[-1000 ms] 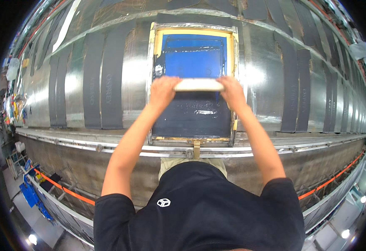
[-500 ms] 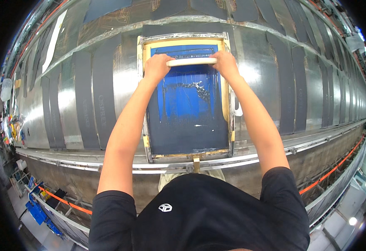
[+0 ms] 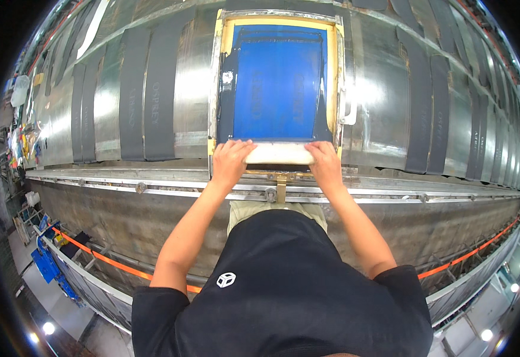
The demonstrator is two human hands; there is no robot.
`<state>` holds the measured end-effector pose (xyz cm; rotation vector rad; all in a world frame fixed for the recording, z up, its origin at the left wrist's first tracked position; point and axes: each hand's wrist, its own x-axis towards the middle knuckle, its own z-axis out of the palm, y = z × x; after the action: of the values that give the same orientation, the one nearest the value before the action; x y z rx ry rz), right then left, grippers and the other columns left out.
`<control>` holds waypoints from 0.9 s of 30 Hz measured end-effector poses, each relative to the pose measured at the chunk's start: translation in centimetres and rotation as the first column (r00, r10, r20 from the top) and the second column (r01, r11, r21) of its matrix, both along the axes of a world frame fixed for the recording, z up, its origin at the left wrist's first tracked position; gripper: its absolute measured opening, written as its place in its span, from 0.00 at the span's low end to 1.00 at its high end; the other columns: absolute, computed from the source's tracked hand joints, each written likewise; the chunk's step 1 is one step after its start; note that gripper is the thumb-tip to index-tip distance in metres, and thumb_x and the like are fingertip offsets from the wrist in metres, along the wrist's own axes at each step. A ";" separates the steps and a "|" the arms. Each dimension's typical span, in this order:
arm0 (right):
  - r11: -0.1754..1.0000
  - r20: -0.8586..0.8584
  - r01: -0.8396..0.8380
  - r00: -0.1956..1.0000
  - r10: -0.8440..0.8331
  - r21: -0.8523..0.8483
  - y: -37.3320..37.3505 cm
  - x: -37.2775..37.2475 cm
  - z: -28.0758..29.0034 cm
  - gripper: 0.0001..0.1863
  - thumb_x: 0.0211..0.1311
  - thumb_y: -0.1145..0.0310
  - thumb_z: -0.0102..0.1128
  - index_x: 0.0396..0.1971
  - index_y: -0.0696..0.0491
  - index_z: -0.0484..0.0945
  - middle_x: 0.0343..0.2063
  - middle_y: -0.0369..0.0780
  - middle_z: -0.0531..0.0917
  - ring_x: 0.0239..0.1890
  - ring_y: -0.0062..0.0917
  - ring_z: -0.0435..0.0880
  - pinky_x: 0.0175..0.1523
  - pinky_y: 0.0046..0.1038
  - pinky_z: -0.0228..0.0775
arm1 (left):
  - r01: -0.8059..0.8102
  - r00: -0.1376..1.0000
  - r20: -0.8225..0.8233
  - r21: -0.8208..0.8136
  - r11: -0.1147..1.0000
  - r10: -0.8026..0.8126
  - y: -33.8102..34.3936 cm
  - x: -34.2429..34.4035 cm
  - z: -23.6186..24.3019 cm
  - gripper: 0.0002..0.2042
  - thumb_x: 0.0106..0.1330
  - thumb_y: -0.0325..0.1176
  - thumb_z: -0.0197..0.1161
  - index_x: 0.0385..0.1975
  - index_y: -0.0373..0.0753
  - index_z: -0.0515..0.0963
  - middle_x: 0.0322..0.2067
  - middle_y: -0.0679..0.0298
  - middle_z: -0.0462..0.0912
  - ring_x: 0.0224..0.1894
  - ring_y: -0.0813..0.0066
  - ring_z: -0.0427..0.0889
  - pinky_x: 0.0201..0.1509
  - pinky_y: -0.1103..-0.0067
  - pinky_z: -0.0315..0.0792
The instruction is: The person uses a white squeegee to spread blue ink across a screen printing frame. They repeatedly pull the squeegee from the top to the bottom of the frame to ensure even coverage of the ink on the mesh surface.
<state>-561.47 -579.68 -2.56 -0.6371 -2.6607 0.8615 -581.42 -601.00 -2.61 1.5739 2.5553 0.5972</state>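
Both hands grip a white squeegee (image 3: 279, 153) by its two ends, at the near end of a screen-printing frame. My left hand (image 3: 231, 159) is closed round its left end, my right hand (image 3: 325, 162) round its right end. The frame's mesh (image 3: 277, 83) is blue, with dark ink along its left side and a thin dark line across the far part. Yellow tape lines the far and right inner edges of the worn metal frame (image 3: 216, 83). The squeegee's lower edge and the near strip of mesh under it are hidden.
Dark fabric panels (image 3: 162, 95) lie in rows on a long shiny metal table (image 3: 191, 77) at both sides of the frame. A metal rail (image 3: 379, 191) runs along the table's near edge. Orange strips (image 3: 114, 262) and a blue object (image 3: 46, 265) are lower down.
My hands have drawn the squeegee from the far end of the mesh to the near end. The ink smears in the middle are gone, leaving plain blue. The view has shifted too.
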 end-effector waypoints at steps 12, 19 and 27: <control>0.978 0.068 -0.016 0.998 0.001 0.210 20.2 -17.7 -1.3 0.19 0.45 0.74 0.73 0.42 0.49 0.88 0.42 0.42 0.86 0.49 0.39 0.82 0.56 0.37 0.75 | 0.018 0.997 -0.081 0.043 0.999 -0.015 19.3 -18.5 -0.9 0.12 0.58 0.31 0.68 0.38 0.58 0.90 0.38 0.69 0.90 0.40 0.65 0.86 0.44 0.68 0.77; 0.986 0.165 -0.013 0.986 -0.015 0.169 25.9 -24.6 -1.0 0.16 0.48 0.67 0.78 0.40 0.50 0.90 0.40 0.45 0.88 0.46 0.42 0.86 0.55 0.38 0.76 | -0.046 0.998 0.027 -0.180 0.983 0.052 25.3 -25.0 0.3 0.14 0.57 0.37 0.72 0.44 0.57 0.89 0.38 0.65 0.89 0.44 0.59 0.86 0.48 0.66 0.80; 0.992 0.144 0.005 0.989 -0.023 0.123 24.3 -23.1 -2.2 0.16 0.45 0.67 0.78 0.38 0.49 0.90 0.38 0.45 0.88 0.46 0.41 0.85 0.54 0.39 0.76 | -0.047 0.998 0.039 -0.161 0.986 0.054 24.1 -23.8 -0.7 0.13 0.60 0.36 0.67 0.42 0.62 0.89 0.34 0.61 0.89 0.39 0.57 0.88 0.43 0.63 0.80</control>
<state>-584.59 -555.40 -4.71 -0.7119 -2.8086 0.6651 -605.21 -576.94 -3.33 1.4332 2.5468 0.4137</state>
